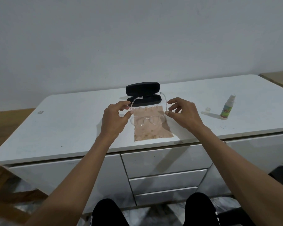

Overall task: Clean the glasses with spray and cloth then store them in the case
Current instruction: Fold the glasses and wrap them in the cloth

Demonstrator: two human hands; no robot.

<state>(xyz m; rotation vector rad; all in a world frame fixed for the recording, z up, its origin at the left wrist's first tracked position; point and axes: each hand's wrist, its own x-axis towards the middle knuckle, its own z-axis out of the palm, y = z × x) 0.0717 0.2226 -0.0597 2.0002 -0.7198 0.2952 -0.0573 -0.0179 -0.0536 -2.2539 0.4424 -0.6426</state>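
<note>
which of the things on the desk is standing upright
The spray bottle at the right, its cap off beside it. The glasses, cloth and open black case all lie flat.

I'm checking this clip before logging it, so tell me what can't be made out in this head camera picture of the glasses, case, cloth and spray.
- Lenses of the glasses: clear over the cloth; clean or smeared, can't tell.
- Spray bottle: label print too small to read.
- Case: inside dark, and the glasses arms cross in front.
- Left hand and right hand: fingertip contact with the glasses arms partly hidden by the fingers.
- Small cap: too small to identify.
</note>
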